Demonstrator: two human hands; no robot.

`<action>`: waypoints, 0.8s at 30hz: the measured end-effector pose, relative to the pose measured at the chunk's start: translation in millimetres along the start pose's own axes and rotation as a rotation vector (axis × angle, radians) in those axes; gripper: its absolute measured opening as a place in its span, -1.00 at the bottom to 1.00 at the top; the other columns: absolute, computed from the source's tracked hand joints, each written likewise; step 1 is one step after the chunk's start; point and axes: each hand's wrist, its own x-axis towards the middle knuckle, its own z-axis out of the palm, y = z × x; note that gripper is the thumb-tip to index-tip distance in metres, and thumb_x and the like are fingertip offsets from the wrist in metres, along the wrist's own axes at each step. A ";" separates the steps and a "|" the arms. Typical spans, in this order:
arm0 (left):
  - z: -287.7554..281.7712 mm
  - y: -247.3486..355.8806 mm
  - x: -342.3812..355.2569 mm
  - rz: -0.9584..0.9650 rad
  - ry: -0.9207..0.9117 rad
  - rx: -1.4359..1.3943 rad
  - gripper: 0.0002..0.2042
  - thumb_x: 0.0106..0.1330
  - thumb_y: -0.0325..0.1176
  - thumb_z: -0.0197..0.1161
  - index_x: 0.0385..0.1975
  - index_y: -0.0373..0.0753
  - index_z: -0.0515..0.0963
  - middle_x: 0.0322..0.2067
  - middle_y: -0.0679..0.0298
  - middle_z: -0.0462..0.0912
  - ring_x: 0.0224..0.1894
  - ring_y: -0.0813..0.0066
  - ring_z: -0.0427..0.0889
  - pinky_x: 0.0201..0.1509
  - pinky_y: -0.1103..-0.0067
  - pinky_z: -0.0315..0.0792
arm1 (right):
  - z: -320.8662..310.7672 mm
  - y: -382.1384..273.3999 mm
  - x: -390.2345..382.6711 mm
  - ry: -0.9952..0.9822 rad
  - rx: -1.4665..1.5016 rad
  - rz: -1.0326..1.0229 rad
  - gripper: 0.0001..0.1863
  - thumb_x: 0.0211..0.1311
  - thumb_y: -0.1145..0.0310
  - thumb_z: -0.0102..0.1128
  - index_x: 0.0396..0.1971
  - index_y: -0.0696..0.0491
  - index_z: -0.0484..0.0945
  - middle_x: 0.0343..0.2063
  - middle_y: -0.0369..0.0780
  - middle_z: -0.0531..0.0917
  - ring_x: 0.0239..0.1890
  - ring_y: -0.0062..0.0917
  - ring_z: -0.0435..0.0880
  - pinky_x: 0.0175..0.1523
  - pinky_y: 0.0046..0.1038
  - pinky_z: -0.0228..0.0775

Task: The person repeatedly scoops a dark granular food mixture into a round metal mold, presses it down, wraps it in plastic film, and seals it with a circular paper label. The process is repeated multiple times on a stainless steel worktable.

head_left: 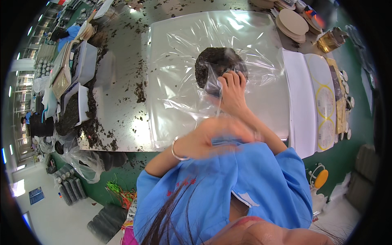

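Note:
A dark, round cake of crumbly material (206, 65) lies on a wide stack of clear plastic sheets (175, 45) in front of me. Thin, shiny film covers part of the cake and wrinkles around it. My right hand (233, 92) rests at the cake's near right edge, its fingers bent and close together on the clear film. Close to my chest, my left hand (222, 132) is smeared by motion, with a silver bracelet on its wrist. What the left fingers do, or whether they hold anything, cannot be made out.
Dark crumbs (141, 90) are scattered over the metal table (118, 102). On the left stand white plastic bins (86, 61) with dark loose material. To the right lie white paper sheets (300, 98) and printed labels (324, 102). Round tan discs (292, 22) are stacked at the far right.

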 end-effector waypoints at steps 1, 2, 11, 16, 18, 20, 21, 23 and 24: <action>1.7 -5.7 -7.2 -0.036 -0.028 0.096 -0.70 0.31 -0.37 0.38 0.03 -0.24 0.64 -0.09 0.15 0.74 -0.05 0.22 0.68 0.15 0.39 0.48 | 5.4 1.7 7.3 -0.078 0.024 0.040 -0.56 0.17 0.06 0.36 -0.13 0.10 0.62 -0.02 -0.11 0.58 0.15 -0.20 0.46 0.27 -0.08 0.18; 1.5 -17.8 -16.8 -0.073 -0.057 0.192 -0.65 0.32 -0.35 0.39 0.07 -0.26 0.61 -0.11 0.15 0.74 -0.06 0.22 0.67 0.12 0.39 0.49 | 11.5 4.4 14.1 -0.155 0.048 0.081 -0.65 0.20 0.08 0.34 -0.30 0.10 0.67 -0.15 -0.13 0.64 0.02 -0.23 0.54 0.18 -0.12 0.26; -68.4 -127.8 -3.7 -0.054 1.033 -0.139 0.08 0.24 -0.46 0.50 0.59 -0.14 -0.24 0.45 0.07 0.17 0.42 0.17 0.28 0.43 0.29 0.35 | 12.9 20.5 11.2 0.029 0.121 0.076 -0.66 0.23 0.28 0.28 -0.74 0.04 0.62 -0.65 -0.24 0.64 -0.42 -0.33 0.59 -0.07 -0.28 0.31; -83.2 -141.0 55.8 0.199 0.639 0.837 -0.34 0.26 -0.31 0.48 0.37 -0.18 0.39 0.25 0.05 0.43 0.29 0.08 0.40 0.31 0.33 0.42 | 7.1 25.6 10.0 -0.038 0.132 0.053 -0.74 0.10 0.27 0.34 -0.71 0.06 0.64 -0.63 -0.21 0.67 -0.40 -0.33 0.62 -0.06 -0.31 0.31; -84.6 -166.2 64.9 0.074 0.536 1.143 -0.57 0.22 -0.25 0.47 0.05 -0.25 0.57 0.09 0.05 0.49 0.20 0.06 0.45 0.21 0.32 0.45 | 0.8 38.3 1.0 -0.155 0.149 -0.012 -0.83 0.05 0.31 0.40 -0.50 0.10 0.66 -0.40 -0.19 0.70 -0.25 -0.26 0.61 0.01 -0.24 0.36; -90.0 -180.9 65.3 -0.073 0.450 1.295 -0.69 0.20 -0.21 0.47 -0.18 -0.29 0.67 -0.02 0.05 0.51 0.13 0.05 0.48 0.13 0.30 0.48 | -15.0 40.7 -10.0 0.022 0.285 -0.114 -0.79 0.03 0.34 0.42 -0.35 0.12 0.67 -0.27 -0.16 0.69 -0.12 -0.20 0.61 0.10 -0.20 0.39; -92.3 -183.5 66.2 -0.149 0.425 1.296 -0.71 0.20 -0.21 0.46 -0.25 -0.30 0.66 -0.05 0.05 0.50 0.11 0.06 0.49 0.10 0.28 0.49 | -23.2 41.3 -22.2 0.134 0.298 -0.101 -0.59 0.07 0.40 0.43 -0.04 0.14 0.63 -0.03 -0.13 0.63 0.08 -0.16 0.55 0.28 -0.16 0.36; -92.5 -185.9 66.7 -0.267 0.388 1.297 -0.65 0.19 -0.19 0.47 -0.17 -0.33 0.65 -0.04 0.02 0.49 0.09 0.06 0.51 0.08 0.27 0.52 | -23.5 21.8 -16.9 0.543 0.415 0.344 -0.52 0.13 0.43 0.38 0.10 0.13 0.56 0.09 -0.14 0.59 0.18 -0.20 0.52 0.36 -0.20 0.30; -90.7 -185.7 66.5 -0.236 0.473 1.223 -0.60 0.17 -0.22 0.47 -0.09 -0.34 0.62 -0.03 0.02 0.49 0.09 0.04 0.52 0.10 0.27 0.52 | -21.7 26.9 -11.6 0.608 0.592 0.482 -0.50 0.16 0.44 0.35 0.15 0.14 0.53 0.13 -0.15 0.56 0.22 -0.22 0.49 0.39 -0.23 0.27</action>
